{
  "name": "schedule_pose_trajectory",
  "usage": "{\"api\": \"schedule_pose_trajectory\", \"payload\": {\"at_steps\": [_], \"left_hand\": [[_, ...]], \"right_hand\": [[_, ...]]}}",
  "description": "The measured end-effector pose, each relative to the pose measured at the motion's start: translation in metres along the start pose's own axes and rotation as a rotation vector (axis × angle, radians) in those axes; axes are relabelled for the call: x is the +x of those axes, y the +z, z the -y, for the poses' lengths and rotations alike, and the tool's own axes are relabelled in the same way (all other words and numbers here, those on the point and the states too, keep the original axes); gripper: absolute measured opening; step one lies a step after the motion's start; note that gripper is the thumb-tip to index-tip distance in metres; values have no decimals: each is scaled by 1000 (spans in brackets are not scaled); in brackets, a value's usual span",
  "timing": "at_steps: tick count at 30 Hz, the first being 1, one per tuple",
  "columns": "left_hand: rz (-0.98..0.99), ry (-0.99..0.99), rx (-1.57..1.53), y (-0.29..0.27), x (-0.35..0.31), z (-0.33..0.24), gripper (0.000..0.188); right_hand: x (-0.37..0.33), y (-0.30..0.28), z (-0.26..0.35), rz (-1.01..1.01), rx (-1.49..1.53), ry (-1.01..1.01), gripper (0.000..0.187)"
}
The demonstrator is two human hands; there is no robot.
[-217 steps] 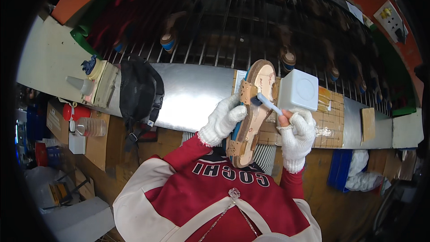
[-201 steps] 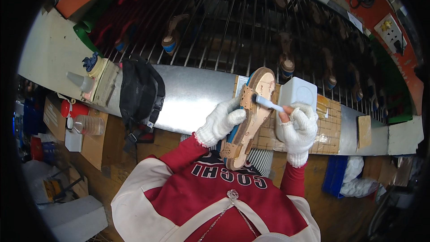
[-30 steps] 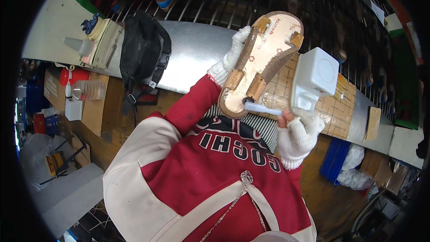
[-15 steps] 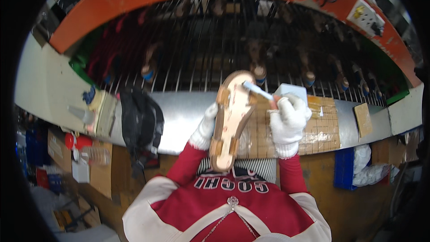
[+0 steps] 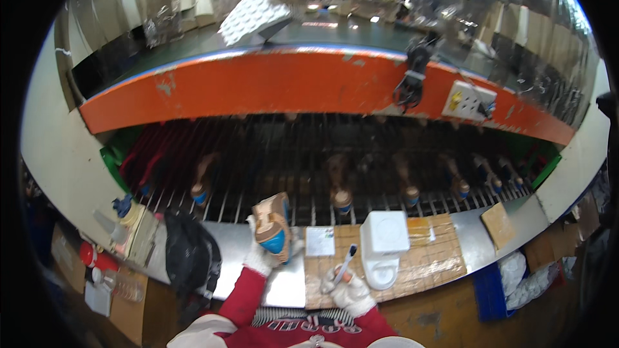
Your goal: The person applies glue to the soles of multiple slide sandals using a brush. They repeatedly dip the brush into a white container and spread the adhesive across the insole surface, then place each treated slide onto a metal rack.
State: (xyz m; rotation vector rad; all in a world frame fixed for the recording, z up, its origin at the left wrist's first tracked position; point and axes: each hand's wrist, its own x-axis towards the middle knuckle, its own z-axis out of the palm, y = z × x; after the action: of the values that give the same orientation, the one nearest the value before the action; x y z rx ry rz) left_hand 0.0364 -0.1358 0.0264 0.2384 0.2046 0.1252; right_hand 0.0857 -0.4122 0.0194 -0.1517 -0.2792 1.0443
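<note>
My left hand (image 5: 260,252), in a white knit glove, is closed around a brown sandal on a blue shoe last (image 5: 273,224). The last's blue part points down toward me, and the sandal stands tilted up over the metal bench near the rack. Lower and to the right, my gloved right hand (image 5: 351,293) grips a small slim brush (image 5: 348,260) with its dark bristle end up. The brush is apart from the sandal. Just right of that hand stands a white plastic container (image 5: 385,235) with a rounded front part.
Several shoes on lasts, one a sandal (image 5: 341,198), rest on a rod rack (image 5: 296,206) beneath an orange beam (image 5: 258,84). Cardboard (image 5: 425,264) covers part of the bench; a white card (image 5: 320,241) lies on it. A black bag (image 5: 190,248) sits left, a tan block (image 5: 498,227) right.
The sandal has swung from sole-up near my chest to upright at the left, nearer the rack. My right hand and the brush have dropped away from its sole. The view has tilted up.
</note>
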Motion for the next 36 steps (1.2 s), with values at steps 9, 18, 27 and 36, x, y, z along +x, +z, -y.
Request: {"api": "schedule_pose_trajectory", "payload": {"at_steps": [9, 18, 27, 36], "left_hand": [[-297, 315, 4, -22, 93, -77, 75], [-305, 594, -34, -76, 126, -99, 33], [-358, 694, -183, -68, 138, -86, 47], [-293, 690, 80, 24, 49, 4, 117]], "right_hand": [[1, -17, 2, -130, 2, 33, 28], [2, -23, -1, -84, 27, 21, 25], [2, -10, 0, -123, -30, -4, 25], [58, 21, 23, -333, -618, -91, 28]]}}
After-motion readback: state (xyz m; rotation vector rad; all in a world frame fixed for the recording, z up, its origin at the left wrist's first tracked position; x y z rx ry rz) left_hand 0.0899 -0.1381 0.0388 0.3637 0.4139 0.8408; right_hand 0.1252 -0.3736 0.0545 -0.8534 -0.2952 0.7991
